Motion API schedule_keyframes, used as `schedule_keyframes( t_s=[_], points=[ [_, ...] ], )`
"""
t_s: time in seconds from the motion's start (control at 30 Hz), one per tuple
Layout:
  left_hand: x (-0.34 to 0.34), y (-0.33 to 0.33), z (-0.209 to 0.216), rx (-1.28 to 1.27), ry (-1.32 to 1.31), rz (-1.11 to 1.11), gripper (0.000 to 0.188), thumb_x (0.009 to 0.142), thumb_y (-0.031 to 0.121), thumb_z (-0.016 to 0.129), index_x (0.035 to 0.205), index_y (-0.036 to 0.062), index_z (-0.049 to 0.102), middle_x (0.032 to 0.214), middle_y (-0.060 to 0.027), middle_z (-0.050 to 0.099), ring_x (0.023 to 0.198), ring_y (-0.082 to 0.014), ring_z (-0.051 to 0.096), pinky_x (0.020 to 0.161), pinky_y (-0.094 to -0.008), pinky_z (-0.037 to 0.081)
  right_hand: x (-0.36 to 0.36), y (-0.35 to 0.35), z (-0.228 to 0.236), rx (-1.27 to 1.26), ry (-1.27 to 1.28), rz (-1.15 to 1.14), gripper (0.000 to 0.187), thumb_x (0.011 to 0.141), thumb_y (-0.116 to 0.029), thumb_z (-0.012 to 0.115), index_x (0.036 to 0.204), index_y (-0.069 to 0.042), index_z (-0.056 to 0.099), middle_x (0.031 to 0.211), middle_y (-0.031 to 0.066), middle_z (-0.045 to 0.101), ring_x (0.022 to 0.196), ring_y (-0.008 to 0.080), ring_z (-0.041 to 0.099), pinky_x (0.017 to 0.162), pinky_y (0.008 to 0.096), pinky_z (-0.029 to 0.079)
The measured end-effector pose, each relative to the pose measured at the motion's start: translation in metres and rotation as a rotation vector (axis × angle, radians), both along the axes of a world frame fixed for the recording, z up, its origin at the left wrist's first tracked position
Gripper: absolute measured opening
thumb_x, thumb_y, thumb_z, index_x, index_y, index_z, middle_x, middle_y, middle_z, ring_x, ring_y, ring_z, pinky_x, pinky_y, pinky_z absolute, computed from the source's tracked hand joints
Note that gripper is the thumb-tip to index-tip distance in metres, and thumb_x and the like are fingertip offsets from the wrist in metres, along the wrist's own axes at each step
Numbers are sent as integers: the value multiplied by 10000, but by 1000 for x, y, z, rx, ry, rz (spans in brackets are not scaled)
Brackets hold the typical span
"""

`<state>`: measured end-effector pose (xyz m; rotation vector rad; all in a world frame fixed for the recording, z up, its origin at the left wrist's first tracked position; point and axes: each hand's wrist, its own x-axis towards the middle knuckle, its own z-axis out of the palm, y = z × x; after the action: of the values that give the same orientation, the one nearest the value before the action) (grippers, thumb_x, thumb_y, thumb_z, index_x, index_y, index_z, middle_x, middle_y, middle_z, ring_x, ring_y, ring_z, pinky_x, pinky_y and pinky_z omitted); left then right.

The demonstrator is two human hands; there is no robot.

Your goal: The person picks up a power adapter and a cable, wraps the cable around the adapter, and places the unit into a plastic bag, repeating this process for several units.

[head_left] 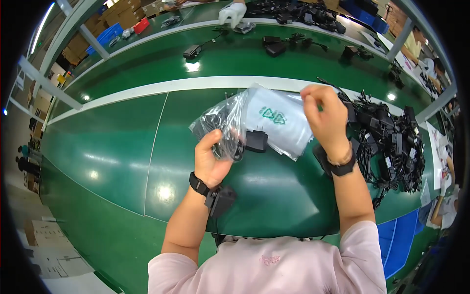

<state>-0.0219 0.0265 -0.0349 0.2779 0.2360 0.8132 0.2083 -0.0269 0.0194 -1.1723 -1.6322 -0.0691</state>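
My left hand [211, 159] is closed around a clear plastic bag [199, 122] with a coiled black cable [226, 139] inside. Right beside it lies a black power adapter [256, 141] with its prongs pointing away from me; whether it belongs to that cable I cannot tell. A stack of flat clear plastic bags [279, 115] with green printed marks spreads across the table middle. Over the stack's right edge is my right hand [325, 115], thumb and fingers drawn together in a pinch. What sits between those fingertips is too small to make out.
A large heap of black adapters and cables [389, 147] covers the table's right side. Beyond the white ledge [196, 84] runs a green belt with a few adapters [192, 51]. Across it works another person's gloved hand [232, 13]. A blue bin [399, 242] stands at lower right.
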Motion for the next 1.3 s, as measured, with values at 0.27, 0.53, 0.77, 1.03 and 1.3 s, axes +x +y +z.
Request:
schedule_keyframes(
  t_s=[0.27, 0.53, 0.77, 1.03, 1.3],
  points=[
    [14, -15, 5, 112, 219, 65, 328, 759, 67, 602, 1073, 0, 536, 996, -111, 606, 864, -225, 593, 821, -374, 484, -42, -3, -17, -631, 224, 110, 76, 794, -35, 551, 786, 31, 515, 706, 91, 604, 582, 88, 520, 512, 220, 447],
    [-5, -3, 0, -58, 129, 81, 229, 811, 106, 575, 1028, 39, 557, 957, -75, 617, 853, -210, 594, 794, -361, 485, -6, -42, 13, -709, 926, 683, 94, 746, -28, 558, 826, 14, 584, 728, 108, 620, 560, 176, 559, 502, 279, 463],
    [18, -14, 4, -159, 161, 61, 176, 840, 159, 569, 963, 34, 556, 894, -78, 620, 815, -207, 597, 761, -356, 484, -61, -29, -14, -247, -65, 204, 199, 674, -20, 670, 851, 0, 583, 940, 101, 596, 781, 247, 551, 664, 334, 468],
    [8, -5, 0, -194, 104, 35, 170, 855, 193, 556, 938, 45, 571, 850, -95, 623, 783, -214, 600, 756, -352, 480, -65, -25, -30, -258, -396, 174, 211, 679, -41, 699, 855, -28, 585, 968, 105, 567, 830, 279, 522, 741, 354, 442],
    [10, -15, 12, -192, 145, 20, 160, 836, 165, 586, 952, 54, 578, 890, -74, 622, 821, -209, 593, 775, -351, 469, -23, -15, -36, -383, 734, 891, 224, 757, -52, 641, 965, -76, 559, 1079, 71, 558, 957, 231, 508, 836, 370, 399]
  ],
)
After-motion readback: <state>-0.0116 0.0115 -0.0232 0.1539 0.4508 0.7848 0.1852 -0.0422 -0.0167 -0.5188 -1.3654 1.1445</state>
